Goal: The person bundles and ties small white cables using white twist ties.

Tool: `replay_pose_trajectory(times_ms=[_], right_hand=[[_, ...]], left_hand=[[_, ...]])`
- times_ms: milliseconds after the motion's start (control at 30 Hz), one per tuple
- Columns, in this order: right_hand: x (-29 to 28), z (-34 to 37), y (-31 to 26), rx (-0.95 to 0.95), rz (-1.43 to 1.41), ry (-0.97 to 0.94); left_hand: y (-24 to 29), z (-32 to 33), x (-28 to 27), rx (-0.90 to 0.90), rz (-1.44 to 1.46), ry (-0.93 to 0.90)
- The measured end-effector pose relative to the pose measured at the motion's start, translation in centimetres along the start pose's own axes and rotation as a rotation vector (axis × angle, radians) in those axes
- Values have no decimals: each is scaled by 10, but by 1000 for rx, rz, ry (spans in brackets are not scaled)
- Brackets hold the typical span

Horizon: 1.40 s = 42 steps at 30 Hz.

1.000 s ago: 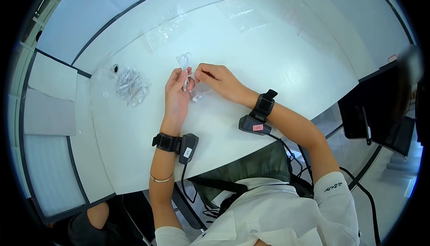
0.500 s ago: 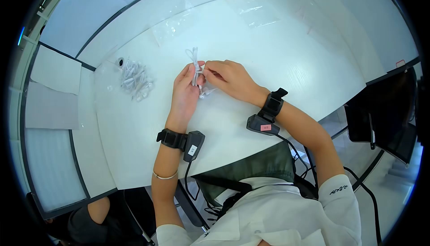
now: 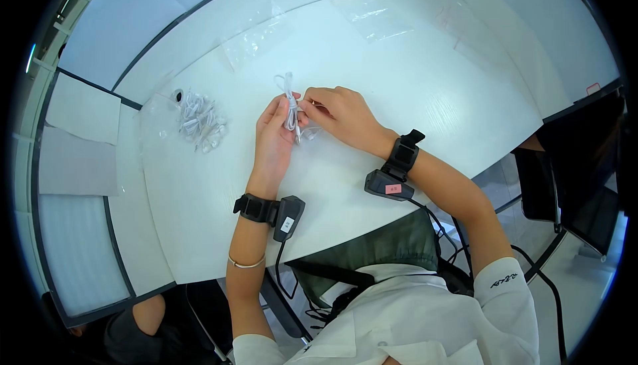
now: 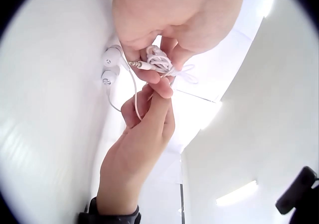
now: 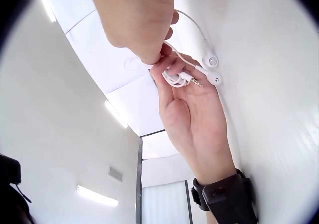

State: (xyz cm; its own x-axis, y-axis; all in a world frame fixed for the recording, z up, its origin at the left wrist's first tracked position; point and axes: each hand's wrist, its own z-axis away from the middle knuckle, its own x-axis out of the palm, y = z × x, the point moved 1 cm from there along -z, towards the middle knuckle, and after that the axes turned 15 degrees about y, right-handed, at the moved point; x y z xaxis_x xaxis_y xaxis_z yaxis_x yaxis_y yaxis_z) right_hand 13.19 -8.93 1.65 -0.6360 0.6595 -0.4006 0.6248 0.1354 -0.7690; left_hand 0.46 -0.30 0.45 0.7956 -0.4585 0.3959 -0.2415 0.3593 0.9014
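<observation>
Above the smooth white table (image 3: 412, 139): your left hand (image 3: 274, 129) clamps a coiled white earphone cable (image 3: 291, 114); your right hand (image 3: 342, 118) pinches its strand.
Edges: white partition walls (image 3: 232, 7) left and behind, front edge at your lap.
Open room: rightward along the tabletop.
Surface: tangled white cable pile (image 3: 196, 116) left, clear plastic bag (image 3: 375, 22) at back.
Overhead: bright light tubes (image 4: 237, 193).

Forearms (image 3: 446, 195) forward and inward, left fingers (image 5: 177, 65) and right fingers (image 4: 130, 112) curled close together.

White earphone cable (image 4: 158, 60), black wristbands (image 3: 403, 155).
</observation>
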Motion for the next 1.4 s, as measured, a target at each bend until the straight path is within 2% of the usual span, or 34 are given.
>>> replay_pose_trajectory(times_ms=[300,700,800,1000,1200,1300,1400], right_hand=[[3,0,3,-83,34,64],[3,1,3,53,-49,-5],[2,2,6,40,21,-7],[4,2,8,36,-5,14],[3,1,7,68,25,-38],[1,3,6,76,-6,-26],[1,2,8,75,-7,-47]], left_hand=[[-5,-3,-6,-53,94,-36],[1,2,1,-20,-47,15],[2,1,1,41,-171,23],[-1,-2,-3,10,-52,48],[-1,-4,-5,-3,-54,-27],[3,0,2,-40,-110,25],[2,-1,0,1,-123,63]])
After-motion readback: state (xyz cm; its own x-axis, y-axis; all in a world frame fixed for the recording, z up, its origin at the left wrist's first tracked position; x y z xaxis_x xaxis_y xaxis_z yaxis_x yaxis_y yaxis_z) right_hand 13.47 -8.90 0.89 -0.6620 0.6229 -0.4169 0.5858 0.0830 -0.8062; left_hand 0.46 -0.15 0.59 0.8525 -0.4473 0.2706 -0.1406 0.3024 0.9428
